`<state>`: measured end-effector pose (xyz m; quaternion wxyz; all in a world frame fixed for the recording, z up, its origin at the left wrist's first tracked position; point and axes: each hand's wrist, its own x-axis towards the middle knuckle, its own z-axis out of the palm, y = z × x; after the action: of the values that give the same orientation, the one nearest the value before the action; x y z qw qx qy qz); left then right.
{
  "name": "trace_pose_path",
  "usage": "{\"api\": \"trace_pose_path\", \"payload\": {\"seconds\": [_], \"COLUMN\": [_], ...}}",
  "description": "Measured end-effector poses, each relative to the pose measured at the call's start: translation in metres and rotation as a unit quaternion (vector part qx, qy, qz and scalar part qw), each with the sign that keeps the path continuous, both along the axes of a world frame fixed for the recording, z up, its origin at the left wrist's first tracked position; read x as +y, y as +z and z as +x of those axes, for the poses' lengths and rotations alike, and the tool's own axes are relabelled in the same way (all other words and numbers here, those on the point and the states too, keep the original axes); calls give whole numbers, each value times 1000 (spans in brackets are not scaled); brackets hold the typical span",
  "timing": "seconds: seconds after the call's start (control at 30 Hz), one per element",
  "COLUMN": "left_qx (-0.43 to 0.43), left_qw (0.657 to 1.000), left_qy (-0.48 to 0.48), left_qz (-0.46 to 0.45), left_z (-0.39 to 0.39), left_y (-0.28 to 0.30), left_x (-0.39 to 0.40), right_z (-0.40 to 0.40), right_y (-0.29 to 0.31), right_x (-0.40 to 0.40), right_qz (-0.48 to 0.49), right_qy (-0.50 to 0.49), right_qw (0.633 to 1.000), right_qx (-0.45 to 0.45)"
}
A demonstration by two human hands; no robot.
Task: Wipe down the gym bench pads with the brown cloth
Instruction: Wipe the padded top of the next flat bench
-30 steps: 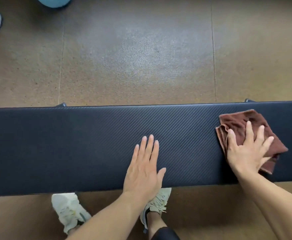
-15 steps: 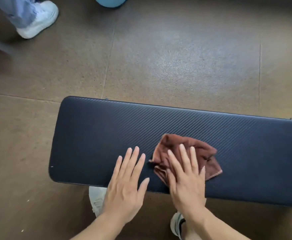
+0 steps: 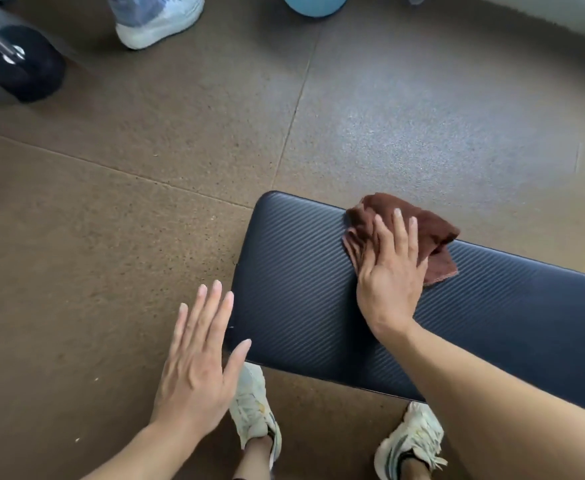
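Note:
A dark blue textured bench pad [image 3: 305,306] runs from the centre to the right edge, its rounded left end in view. On the pad's far edge near that end lies the crumpled brown cloth [image 3: 429,233], partly overhanging. My right hand [image 3: 388,271] presses flat on the cloth, fingers spread over its left part. My left hand [image 3: 197,358] hovers flat with fingers apart, just off the pad's left end above the floor, holding nothing.
Brown speckled rubber floor tiles [image 3: 111,237] surround the bench. My two pale sneakers [image 3: 253,407] stand under the near side. Another person's white shoe [image 3: 156,19], a black dumbbell head [image 3: 21,64] and a blue ball [image 3: 313,3] lie at the far edge.
My right hand has swept the cloth leftward along the pad and up to its far edge near the left end. My left hand has come off the pad, past its left end.

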<state>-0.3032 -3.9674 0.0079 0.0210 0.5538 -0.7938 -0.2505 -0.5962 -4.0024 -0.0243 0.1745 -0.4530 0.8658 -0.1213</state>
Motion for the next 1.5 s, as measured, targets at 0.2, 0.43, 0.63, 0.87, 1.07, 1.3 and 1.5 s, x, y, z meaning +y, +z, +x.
{"api": "trace_pose_path", "payload": {"seconds": [0.2,0.43,0.63,0.87,1.07,1.3,1.5], "left_qx": [40,51,62,37,32,55,65], "left_qw": [998,990,979,980,981,970,950], "left_qy": [47,105,150,154,126,163,240], "left_qz": [29,75,122,125,144,171,187], "left_z": [19,24,29,50,28,-4,-12], "left_y": [1,-15,-14,-10,4,8,7], "left_x": [-4,5,2,7,5,-4,-2], "right_z": [55,45,94,128,72,-43,-5], "right_y": [5,14,13,13,10,34,22], "right_x": [145,34,-86,42,111,159,59], "right_qz": [66,56,33,11,22,146,64], "right_qy": [261,301,95,453,607,121,-166], "right_qw": [961,950,995,890,788,979,984], "right_qx": [66,58,-1,52,103,74,6]}}
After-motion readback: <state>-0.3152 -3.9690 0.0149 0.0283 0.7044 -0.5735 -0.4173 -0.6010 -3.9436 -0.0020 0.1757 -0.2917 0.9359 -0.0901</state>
